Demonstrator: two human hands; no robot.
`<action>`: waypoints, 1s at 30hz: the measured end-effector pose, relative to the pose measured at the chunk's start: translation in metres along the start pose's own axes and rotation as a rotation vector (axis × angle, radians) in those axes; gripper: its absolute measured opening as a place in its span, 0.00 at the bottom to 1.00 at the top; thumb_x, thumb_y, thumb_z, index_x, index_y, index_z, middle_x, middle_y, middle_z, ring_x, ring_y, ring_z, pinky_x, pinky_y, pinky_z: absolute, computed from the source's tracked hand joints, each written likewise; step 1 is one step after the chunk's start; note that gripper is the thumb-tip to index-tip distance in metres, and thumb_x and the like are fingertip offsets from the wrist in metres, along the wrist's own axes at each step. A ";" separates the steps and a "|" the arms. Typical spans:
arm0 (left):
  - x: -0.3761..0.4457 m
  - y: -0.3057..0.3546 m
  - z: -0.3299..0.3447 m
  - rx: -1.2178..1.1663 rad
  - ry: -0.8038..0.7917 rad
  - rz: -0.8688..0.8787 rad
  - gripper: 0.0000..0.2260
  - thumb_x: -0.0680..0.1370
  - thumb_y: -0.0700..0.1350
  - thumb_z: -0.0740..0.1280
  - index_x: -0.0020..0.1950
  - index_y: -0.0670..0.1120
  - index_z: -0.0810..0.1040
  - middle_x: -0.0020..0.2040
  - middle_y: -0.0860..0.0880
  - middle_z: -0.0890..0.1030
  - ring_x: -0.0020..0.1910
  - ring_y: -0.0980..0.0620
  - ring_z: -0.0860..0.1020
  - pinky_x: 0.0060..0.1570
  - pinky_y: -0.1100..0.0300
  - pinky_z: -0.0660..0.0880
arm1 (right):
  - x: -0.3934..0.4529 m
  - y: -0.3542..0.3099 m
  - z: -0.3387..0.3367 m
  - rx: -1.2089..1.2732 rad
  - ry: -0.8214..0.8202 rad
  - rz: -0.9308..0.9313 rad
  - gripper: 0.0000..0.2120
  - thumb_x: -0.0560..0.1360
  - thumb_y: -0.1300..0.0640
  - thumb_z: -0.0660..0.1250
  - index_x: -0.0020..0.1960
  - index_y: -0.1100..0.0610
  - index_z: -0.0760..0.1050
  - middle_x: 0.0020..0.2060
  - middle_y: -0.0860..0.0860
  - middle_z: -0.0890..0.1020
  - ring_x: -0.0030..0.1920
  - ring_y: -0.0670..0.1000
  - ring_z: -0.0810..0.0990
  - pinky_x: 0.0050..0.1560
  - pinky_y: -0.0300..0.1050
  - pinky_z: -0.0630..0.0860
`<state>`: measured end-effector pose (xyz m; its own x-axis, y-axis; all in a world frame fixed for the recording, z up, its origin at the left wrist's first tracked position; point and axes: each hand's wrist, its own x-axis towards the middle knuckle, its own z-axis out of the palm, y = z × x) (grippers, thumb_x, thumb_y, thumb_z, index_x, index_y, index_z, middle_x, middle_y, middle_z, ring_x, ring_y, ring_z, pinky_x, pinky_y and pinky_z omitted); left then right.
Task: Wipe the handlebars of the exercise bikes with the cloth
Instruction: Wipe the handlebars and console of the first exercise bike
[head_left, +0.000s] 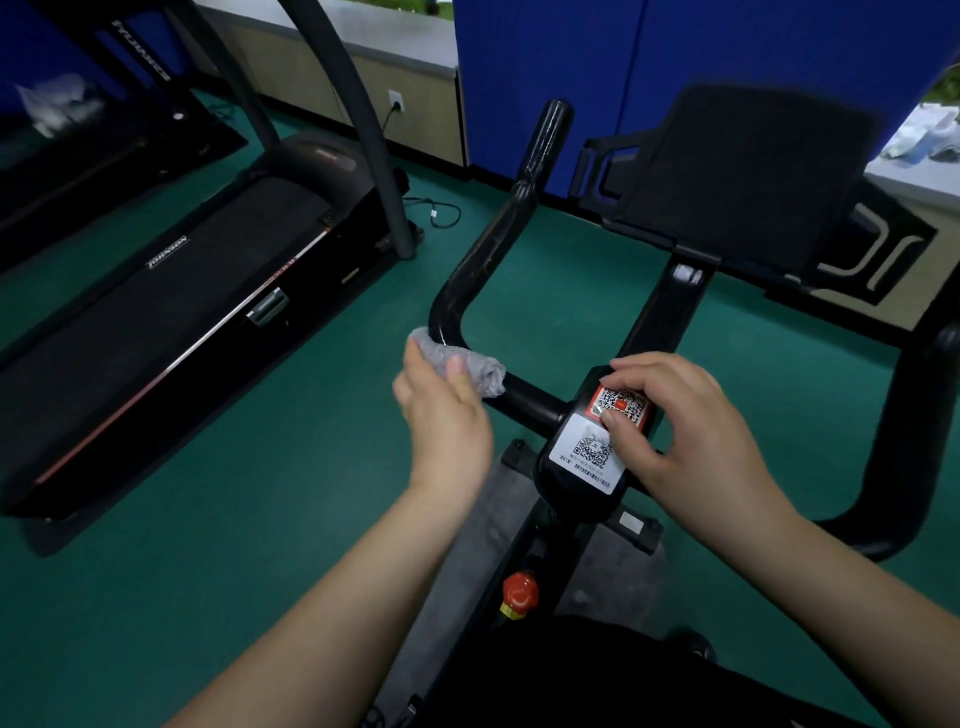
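Note:
A black exercise bike stands right in front of me. Its left handlebar (493, 244) bends up and away from the centre block (587, 467), which carries two QR-code stickers. My left hand (447, 410) grips a crumpled grey cloth (467, 364) wrapped around the bar just inside the bend. My right hand (691, 431) rests on the centre block, fingers curled over the red sticker and thumb on its edge. The right handlebar (914, 441) curves along the right edge of the view. A black console (748, 176) stands behind the bars.
A black treadmill (171, 322) lies to the left on the green floor, its grey upright (363, 135) rising beside it. A cable (441, 213) trails on the floor. A blue partition (675, 52) stands behind. A red knob (519, 592) sits on the bike frame below.

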<state>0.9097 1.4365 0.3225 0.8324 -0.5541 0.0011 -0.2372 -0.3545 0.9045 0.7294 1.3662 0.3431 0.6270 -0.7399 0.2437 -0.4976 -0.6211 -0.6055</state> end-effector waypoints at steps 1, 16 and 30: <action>-0.002 0.006 0.005 0.013 -0.039 -0.022 0.23 0.82 0.48 0.51 0.75 0.42 0.54 0.69 0.41 0.61 0.60 0.54 0.62 0.58 0.68 0.56 | 0.000 0.000 0.000 0.004 0.001 0.001 0.10 0.73 0.56 0.69 0.54 0.52 0.77 0.56 0.45 0.77 0.57 0.42 0.70 0.59 0.21 0.56; 0.068 0.025 -0.016 0.583 -0.300 0.272 0.26 0.78 0.49 0.61 0.73 0.49 0.54 0.68 0.40 0.61 0.67 0.39 0.61 0.67 0.47 0.61 | 0.001 0.004 -0.001 0.041 -0.020 0.019 0.10 0.74 0.52 0.68 0.54 0.49 0.77 0.55 0.41 0.75 0.57 0.42 0.70 0.59 0.22 0.56; 0.140 0.080 0.046 0.627 -0.424 0.212 0.27 0.77 0.50 0.64 0.71 0.40 0.60 0.69 0.36 0.63 0.65 0.38 0.68 0.64 0.50 0.67 | 0.001 0.004 0.000 0.017 -0.024 0.012 0.14 0.72 0.45 0.61 0.55 0.48 0.76 0.56 0.40 0.75 0.58 0.40 0.69 0.61 0.23 0.57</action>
<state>0.9845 1.2958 0.3755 0.5054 -0.8531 -0.1298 -0.7132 -0.4977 0.4935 0.7280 1.3628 0.3409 0.6351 -0.7410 0.2182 -0.4952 -0.6074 -0.6212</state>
